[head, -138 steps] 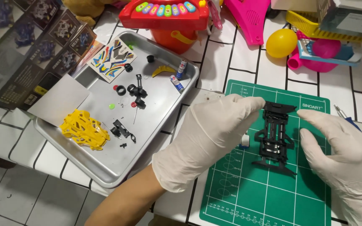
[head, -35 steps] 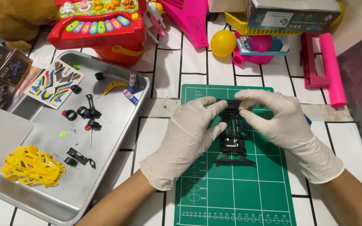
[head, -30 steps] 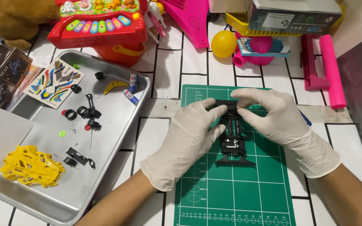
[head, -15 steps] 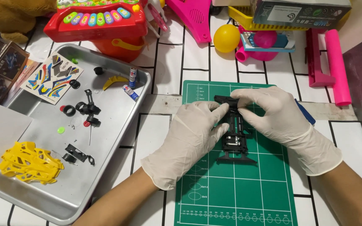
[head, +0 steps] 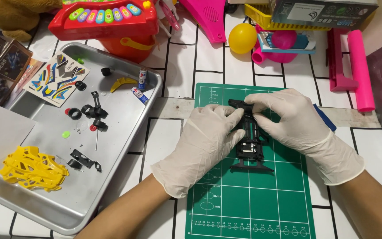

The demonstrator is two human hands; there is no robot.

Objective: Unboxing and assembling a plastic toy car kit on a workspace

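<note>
A black toy-car chassis (head: 249, 148) lies lengthwise on a green cutting mat (head: 261, 199). Both hands wear whitish gloves. My left hand (head: 206, 141) grips the chassis from its left side, fingers curled at the upper part. My right hand (head: 290, 121) pinches the chassis's far end from the right, fingertips close to those of the left. The near end of the chassis with its bumper shows below the hands; the middle is partly hidden by fingers.
A metal tray (head: 124, 132) at left holds a yellow car body shell (head: 32, 168), a sticker sheet (head: 56, 82), small black parts (head: 91, 113) and two small batteries (head: 140, 86). Colourful toys, a yellow ball (head: 242, 37) and pink plastic pieces (head: 352, 66) crowd the far edge.
The view has shifted slightly between frames. Both hands stay on the chassis, with the right fingers working at its far end; the chassis remains on the mat.
</note>
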